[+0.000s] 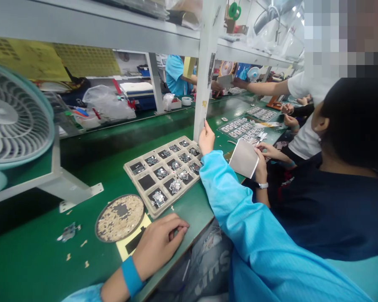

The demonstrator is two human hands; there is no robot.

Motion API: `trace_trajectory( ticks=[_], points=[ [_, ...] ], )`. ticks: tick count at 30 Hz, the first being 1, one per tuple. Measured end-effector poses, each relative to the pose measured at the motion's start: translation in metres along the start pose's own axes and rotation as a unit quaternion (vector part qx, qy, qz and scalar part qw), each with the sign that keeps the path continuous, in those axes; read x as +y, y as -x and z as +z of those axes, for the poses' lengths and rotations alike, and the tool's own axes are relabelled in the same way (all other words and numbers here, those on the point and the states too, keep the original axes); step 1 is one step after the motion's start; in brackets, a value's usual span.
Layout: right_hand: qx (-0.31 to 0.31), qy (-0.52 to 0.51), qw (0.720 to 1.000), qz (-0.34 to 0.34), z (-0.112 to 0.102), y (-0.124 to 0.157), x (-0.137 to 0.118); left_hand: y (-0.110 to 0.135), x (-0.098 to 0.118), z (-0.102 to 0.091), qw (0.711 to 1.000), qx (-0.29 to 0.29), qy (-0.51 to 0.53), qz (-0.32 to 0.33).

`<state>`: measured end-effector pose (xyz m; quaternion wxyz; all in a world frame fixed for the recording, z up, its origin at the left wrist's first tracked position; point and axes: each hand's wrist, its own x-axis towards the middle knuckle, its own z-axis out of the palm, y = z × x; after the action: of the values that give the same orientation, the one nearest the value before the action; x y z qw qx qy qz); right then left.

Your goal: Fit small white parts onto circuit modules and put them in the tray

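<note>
My left hand (159, 238), with a blue band at the wrist, rests by the bench's front edge. Its fingers are curled together, and nothing shows in them. Stretched forward in a blue sleeve, my right hand (207, 139) is closed in a pinch beside the white post (204, 84). A small dark tip sticks up from its fingers; I cannot make out what it is. Between my hands lies a beige compartment tray (139, 189) with small metal parts in most pockets. A round dish (106, 240) of small tan pieces sits left of my left hand, partly over a yellow sheet (122, 250).
A fan (15, 113) stands at left on a metal frame (66, 184). Loose parts (69, 232) lie on the green bench. An overhead shelf (113, 25) crosses above. At right, a co-worker holds a grey sheet (245, 158); more trays (239, 128) lie beyond.
</note>
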<state>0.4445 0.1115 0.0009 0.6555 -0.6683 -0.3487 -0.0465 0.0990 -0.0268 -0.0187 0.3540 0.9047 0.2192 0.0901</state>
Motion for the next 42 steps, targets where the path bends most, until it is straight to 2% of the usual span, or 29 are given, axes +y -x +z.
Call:
trace_trajectory(
  ticks=[15, 42],
  points=[
    [0.001, 0.000, 1.000, 0.027, 0.001, 0.010, -0.010, 0.001, -0.001, -0.004, 1.000, -0.021, 0.022, -0.008],
    [-0.006, -0.007, 1.000, 0.022, 0.006, 0.013, -0.009, 0.000, 0.001, -0.003, 1.000, -0.014, 0.002, -0.012]
  ],
)
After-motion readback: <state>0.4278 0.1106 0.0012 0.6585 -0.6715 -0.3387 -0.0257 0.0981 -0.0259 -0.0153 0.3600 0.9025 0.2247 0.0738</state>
